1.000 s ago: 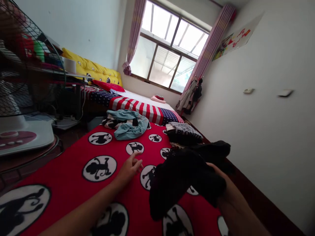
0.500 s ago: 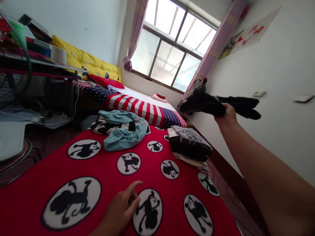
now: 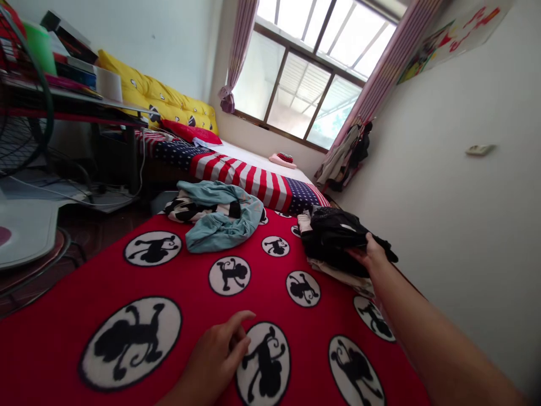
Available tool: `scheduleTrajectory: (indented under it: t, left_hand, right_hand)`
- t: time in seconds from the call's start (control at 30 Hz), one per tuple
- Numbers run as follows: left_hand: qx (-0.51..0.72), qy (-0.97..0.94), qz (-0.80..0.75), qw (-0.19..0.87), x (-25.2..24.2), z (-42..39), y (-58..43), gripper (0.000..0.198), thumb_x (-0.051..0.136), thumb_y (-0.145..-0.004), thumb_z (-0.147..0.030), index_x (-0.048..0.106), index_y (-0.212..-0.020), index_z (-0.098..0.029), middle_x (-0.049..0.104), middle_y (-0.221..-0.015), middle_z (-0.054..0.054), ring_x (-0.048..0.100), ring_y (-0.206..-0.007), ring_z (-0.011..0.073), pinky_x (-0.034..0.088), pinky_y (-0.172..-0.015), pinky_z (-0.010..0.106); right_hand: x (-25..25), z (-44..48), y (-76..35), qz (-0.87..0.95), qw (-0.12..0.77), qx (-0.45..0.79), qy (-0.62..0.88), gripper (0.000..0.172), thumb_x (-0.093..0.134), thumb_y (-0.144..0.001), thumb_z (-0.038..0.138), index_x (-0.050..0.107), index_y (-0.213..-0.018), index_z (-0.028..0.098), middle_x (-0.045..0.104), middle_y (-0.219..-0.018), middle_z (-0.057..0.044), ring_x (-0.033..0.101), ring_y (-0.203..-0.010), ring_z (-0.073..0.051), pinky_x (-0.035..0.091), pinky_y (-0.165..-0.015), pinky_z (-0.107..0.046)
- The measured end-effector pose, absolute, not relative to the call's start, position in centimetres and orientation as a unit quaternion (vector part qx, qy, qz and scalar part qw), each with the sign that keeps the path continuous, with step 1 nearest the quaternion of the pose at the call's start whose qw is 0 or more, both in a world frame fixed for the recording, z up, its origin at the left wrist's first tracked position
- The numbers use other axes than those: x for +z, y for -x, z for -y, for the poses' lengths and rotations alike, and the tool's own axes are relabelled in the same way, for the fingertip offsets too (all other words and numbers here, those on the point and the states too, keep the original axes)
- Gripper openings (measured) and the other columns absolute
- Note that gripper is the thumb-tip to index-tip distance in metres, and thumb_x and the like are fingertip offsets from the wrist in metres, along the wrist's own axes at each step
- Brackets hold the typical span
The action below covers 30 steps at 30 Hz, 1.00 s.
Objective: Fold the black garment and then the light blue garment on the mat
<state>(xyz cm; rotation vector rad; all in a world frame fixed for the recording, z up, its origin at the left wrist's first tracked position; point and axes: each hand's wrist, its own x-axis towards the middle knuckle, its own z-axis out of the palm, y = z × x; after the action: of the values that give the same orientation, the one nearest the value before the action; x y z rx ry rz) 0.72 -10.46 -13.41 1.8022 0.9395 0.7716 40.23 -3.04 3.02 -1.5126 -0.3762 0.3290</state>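
My right hand [image 3: 368, 255] grips a folded black garment [image 3: 338, 224], which lies on top of a stack of folded clothes [image 3: 336, 269] at the right side of the bed. The grey printed shirt on that stack is now covered by it. My left hand [image 3: 220, 352] hovers over or rests on the red blanket [image 3: 203, 299] with monkey prints, fingers loosely curled and apart, nothing in them. Farther back lies a crumpled light-blue garment [image 3: 224, 228], with a black-and-white cloth [image 3: 196, 208] partly under it.
Behind stands a second bed with a stars-and-stripes cover [image 3: 240, 175] and a red pillow [image 3: 190, 132]. To the left are a cluttered desk [image 3: 76, 98], a fan [image 3: 25, 113] and a chair [image 3: 29, 237]. Clothes hang [image 3: 349, 155] by the window; a wall borders the right side.
My right hand has brought the black garment down from the air onto the clothes stack. My left hand stays nearly where it was. The view has shifted slightly.
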Motion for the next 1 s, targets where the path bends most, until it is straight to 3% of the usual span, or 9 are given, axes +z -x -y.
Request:
scheduleTrajectory:
  t: [0.13,0.3,0.4,0.5,0.6,0.77,0.9,1.0]
  left_hand:
    - [0.325,-0.731,-0.372,0.470,-12.7,10.5,-0.8,0.034,0.051,-0.081,-0.025,0.062,-0.113,-0.024,0.066,-0.073,0.000,0.060,-0.067,0.0166,0.039,-0.061,0.024]
    - [0.334,-0.734,-0.366,0.465,-11.5,10.6,-0.7,0.027,0.052,-0.080,-0.022,0.066,-0.103,-0.021,0.065,-0.069,0.000,0.059,-0.064,0.0158,0.038,-0.060,0.024]
    - [0.358,-0.720,-0.346,0.483,-11.2,10.9,-0.5,0.025,0.051,-0.080,-0.021,0.066,-0.100,-0.019,0.065,-0.069,0.001,0.058,-0.064,0.0156,0.040,-0.060,0.024]
    - [0.402,-0.692,-0.357,0.482,-11.3,11.0,-0.2,0.026,0.049,-0.082,-0.020,0.065,-0.102,-0.017,0.067,-0.077,0.003,0.060,-0.069,0.0165,0.044,-0.065,0.026]
    - [0.459,-0.695,-0.379,0.403,-11.3,10.1,0.2,0.026,0.048,-0.082,-0.016,0.065,-0.101,-0.018,0.066,-0.094,0.007,0.061,-0.088,0.0192,0.047,-0.080,0.029]
    - [0.449,-0.759,-0.449,0.147,-10.8,4.0,1.7,0.039,0.051,-0.077,-0.009,0.060,-0.114,-0.019,0.054,-0.120,0.010,0.048,-0.115,0.0256,0.036,-0.102,0.040]
    - [0.380,-0.741,-0.554,0.012,-10.0,-2.7,3.1,0.070,0.062,-0.073,-0.017,0.038,-0.138,-0.015,0.029,-0.145,0.017,0.030,-0.131,0.0358,0.029,-0.105,0.048]
    - [0.304,-0.752,-0.585,0.008,-9.3,-6.3,3.6,0.083,0.065,-0.072,-0.024,0.026,-0.145,-0.017,0.027,-0.147,0.019,0.039,-0.125,0.0377,0.038,-0.098,0.045]
  right_hand:
    - [-0.1,7.5,-37.1,0.160,0.654,0.187,0.715,0.021,0.049,-0.086,0.032,0.057,-0.080,0.014,0.060,-0.061,-0.003,0.056,-0.046,-0.013,0.047,-0.045,-0.025]
    - [-6.9,11.7,-28.8,0.329,0.560,0.304,0.697,0.025,0.071,-0.066,0.034,0.063,-0.077,0.014,0.064,-0.064,-0.002,0.057,-0.050,-0.013,0.042,-0.044,-0.022]
    - [-9.4,12.8,-23.4,0.467,0.496,0.303,0.667,0.025,0.064,-0.073,0.040,0.063,-0.083,0.017,0.064,-0.066,-0.002,0.060,-0.056,-0.017,0.044,-0.049,-0.026]
    - [-10.7,13.6,-19.9,0.625,0.411,0.174,0.640,0.020,0.052,-0.084,0.036,0.064,-0.084,0.020,0.064,-0.077,-0.004,0.061,-0.070,-0.019,0.045,-0.065,-0.029]
    - [-11.2,14.1,-18.6,0.702,0.327,0.046,0.630,0.020,0.045,-0.088,0.029,0.063,-0.085,0.022,0.062,-0.090,-0.006,0.060,-0.080,-0.019,0.042,-0.070,-0.029]
    - [-11.3,14.2,-18.8,0.704,0.303,0.010,0.642,0.023,0.039,-0.090,0.025,0.061,-0.085,0.021,0.059,-0.089,-0.005,0.058,-0.076,-0.017,0.040,-0.065,-0.026]
    - [-11.3,14.1,-18.6,0.700,0.306,-0.005,0.646,0.023,0.039,-0.088,0.020,0.061,-0.083,0.021,0.059,-0.086,-0.005,0.058,-0.074,-0.016,0.038,-0.063,-0.025]
    - [-11.3,14.0,-18.4,0.693,0.307,-0.017,0.652,0.022,0.039,-0.087,0.014,0.060,-0.081,0.021,0.058,-0.084,-0.004,0.057,-0.071,-0.014,0.037,-0.063,-0.023]
